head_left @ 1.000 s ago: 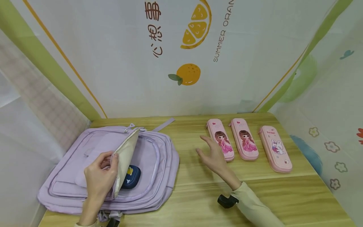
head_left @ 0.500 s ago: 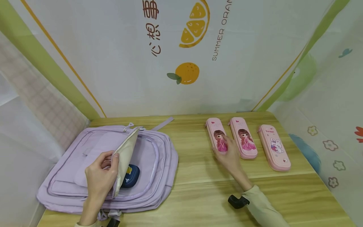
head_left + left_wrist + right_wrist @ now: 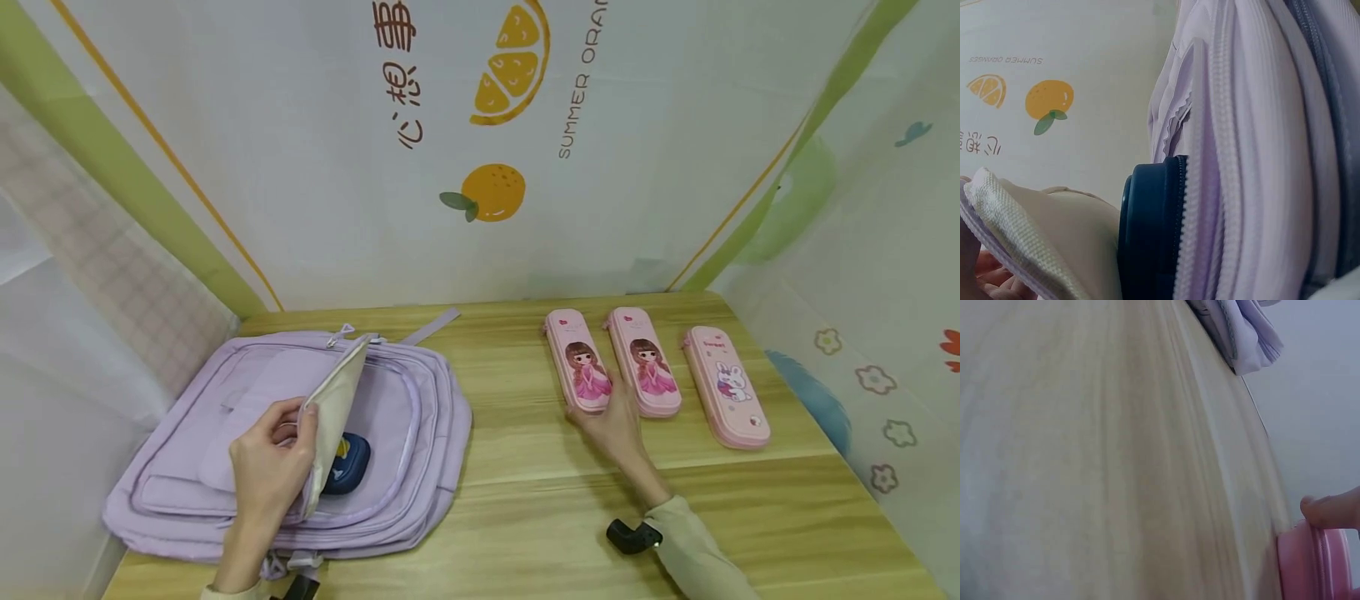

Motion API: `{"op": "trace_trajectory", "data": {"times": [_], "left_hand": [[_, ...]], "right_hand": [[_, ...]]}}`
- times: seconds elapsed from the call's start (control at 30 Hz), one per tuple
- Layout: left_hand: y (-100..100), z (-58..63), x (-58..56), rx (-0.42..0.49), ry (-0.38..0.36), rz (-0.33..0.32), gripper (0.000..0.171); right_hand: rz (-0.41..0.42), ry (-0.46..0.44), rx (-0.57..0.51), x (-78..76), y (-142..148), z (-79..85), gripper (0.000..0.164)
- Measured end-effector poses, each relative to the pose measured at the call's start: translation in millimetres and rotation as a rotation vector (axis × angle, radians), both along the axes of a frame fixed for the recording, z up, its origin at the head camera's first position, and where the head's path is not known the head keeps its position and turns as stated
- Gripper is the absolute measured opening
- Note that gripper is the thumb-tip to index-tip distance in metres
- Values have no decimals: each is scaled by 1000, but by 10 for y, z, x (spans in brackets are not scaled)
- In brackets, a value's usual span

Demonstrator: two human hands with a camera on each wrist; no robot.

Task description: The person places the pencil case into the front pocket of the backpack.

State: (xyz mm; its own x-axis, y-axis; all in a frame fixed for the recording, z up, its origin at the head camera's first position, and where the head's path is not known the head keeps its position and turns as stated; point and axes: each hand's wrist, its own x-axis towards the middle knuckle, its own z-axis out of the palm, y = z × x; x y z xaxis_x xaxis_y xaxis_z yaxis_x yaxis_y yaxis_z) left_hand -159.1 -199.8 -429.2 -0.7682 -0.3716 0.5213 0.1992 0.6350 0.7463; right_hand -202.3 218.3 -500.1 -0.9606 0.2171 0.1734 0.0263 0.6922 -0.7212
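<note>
A lilac backpack [image 3: 442,425] lies on the left of the table. My left hand [image 3: 270,458] pinches the edge of its front flap [image 3: 339,417], lifted to show a cream lining. Under the flap sits a small navy case [image 3: 351,463] with a yellow planet print; in the left wrist view the dark case [image 3: 1147,231] stands between lining and zipper. My right hand [image 3: 618,429] grips the near end of the leftmost pink pencil case [image 3: 564,333], thumb on its left side and fingers on its right. The right wrist view shows the thumb against the pink case [image 3: 1300,565].
Close to the right hand lies a second pink pencil case [image 3: 630,329] with the same doll print. Farther right is a pink bunny pencil case [image 3: 723,400]. A printed curtain [image 3: 337,208] hangs behind the wooden table [image 3: 510,517].
My right hand has moved right from beside the leftmost pencil case and now holds its near end. The case stays on the table. My left hand keeps the flap raised as before.
</note>
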Motion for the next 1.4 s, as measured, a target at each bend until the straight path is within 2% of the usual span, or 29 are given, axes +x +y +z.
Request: {"op": "trace_trajectory", "data": {"times": [0.17, 0.43, 0.73, 1.07, 1.4], "left_hand": [[10, -3, 9, 6, 10, -10, 12], [-2, -25, -1, 3, 8, -5, 12], [-11, -14, 14, 10, 11, 12, 11], [-6, -25, 28, 12, 16, -9, 12], [5, -23, 40, 12, 21, -12, 12]], "right_hand": [[-42, 0, -31, 11, -11, -37, 100], [-143, 104, -92, 4, 16, -133, 89], [-144, 172, -93, 18, 8, -99, 82], [-159, 172, -87, 25, -23, -80, 79], [-97, 234, -89, 47, -141, 26, 76]]}}
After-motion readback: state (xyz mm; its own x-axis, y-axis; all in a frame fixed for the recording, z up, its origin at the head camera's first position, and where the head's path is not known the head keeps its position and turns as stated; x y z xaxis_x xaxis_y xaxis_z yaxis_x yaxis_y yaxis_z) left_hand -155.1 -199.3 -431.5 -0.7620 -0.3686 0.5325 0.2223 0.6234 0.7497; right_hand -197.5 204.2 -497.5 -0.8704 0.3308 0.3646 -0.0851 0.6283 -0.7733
